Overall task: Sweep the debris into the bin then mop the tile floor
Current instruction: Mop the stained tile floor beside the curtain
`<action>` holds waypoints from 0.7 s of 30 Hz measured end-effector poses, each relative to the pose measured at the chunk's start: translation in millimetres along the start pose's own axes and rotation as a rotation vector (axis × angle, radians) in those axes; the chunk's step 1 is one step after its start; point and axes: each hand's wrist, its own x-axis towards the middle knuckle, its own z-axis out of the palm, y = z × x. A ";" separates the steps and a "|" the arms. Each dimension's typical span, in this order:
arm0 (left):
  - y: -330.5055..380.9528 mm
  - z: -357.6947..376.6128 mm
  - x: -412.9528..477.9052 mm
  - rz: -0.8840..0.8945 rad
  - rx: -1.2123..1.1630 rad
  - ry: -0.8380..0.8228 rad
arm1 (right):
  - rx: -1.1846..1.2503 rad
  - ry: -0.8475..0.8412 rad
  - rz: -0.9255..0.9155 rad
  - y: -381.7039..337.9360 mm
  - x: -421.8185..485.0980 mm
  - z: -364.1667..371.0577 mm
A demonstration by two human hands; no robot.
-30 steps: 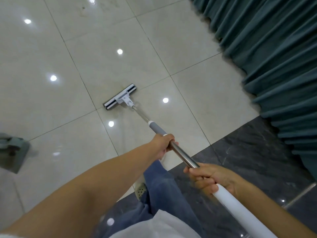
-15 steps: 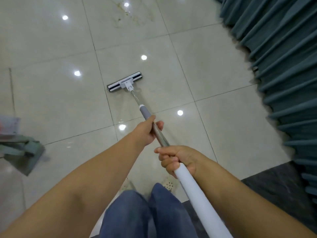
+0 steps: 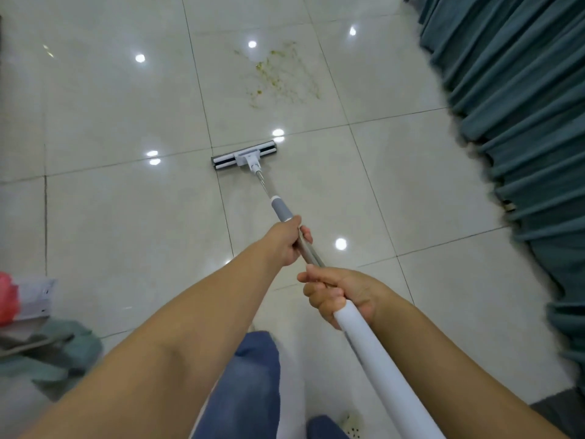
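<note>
A flat mop head, grey and white, lies on the glossy cream tile floor ahead of me. Its metal pole with a grey sleeve runs back to a white handle. My left hand grips the metal pole just below the grey sleeve. My right hand grips the pole where the white handle begins. A patch of yellowish debris is scattered on the tile beyond the mop head.
Teal curtains hang along the right side down to the floor. At the left edge sit a red and white object and a teal-grey item. My legs in blue jeans are below.
I have stepped forward across the tiles with the mop pushed ahead. The dark stone strip has dropped out of view and the yellowish debris patch has come closer. Both hands kept their grip.
</note>
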 end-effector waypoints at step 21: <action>-16.1 -83.9 -15.9 -0.053 0.077 -0.032 | -0.308 0.285 0.050 69.3 21.3 35.5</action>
